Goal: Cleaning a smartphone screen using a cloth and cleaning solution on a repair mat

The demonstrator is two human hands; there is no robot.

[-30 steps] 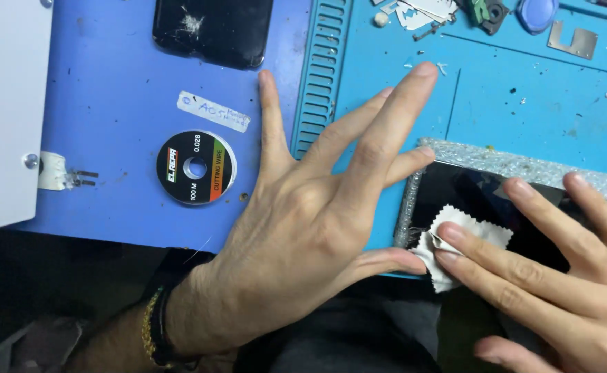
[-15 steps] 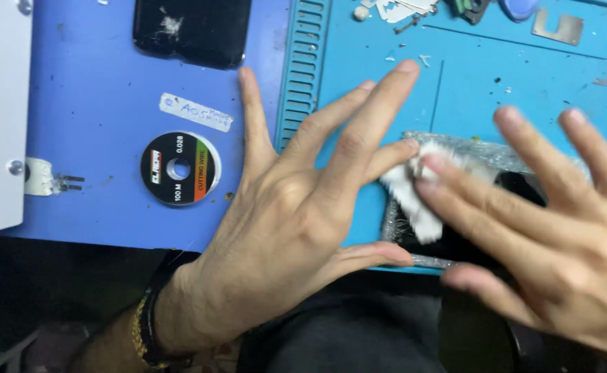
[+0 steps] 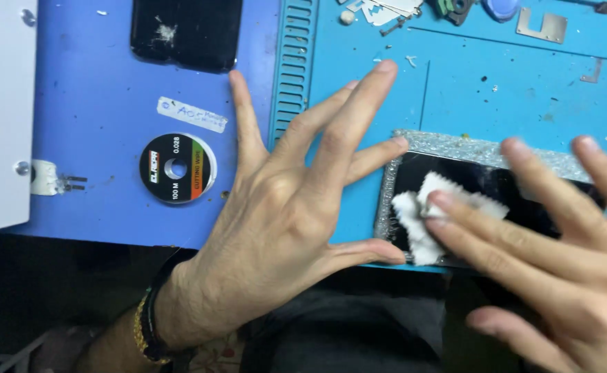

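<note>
White cloth [image 3: 428, 214] is lying pressed under the fingertips of the right hand [image 3: 566, 255], whose fingers are spreading flat rather than curling around it, pinning it to the dark glass of the phone screen [image 3: 483, 186] right beneath, near that screen's left end. Just left of this contact the left hand [image 3: 283, 221] is resting open with fingers fanned, two fingertips touching the screen's silvery left edge. Beneath both, the light blue work mat [image 3: 455, 90] is carrying the screen, while further left a wire spool [image 3: 177, 168] and a cracked black phone [image 3: 186, 31] are lying on the darker blue mat [image 3: 89, 83]
</note>
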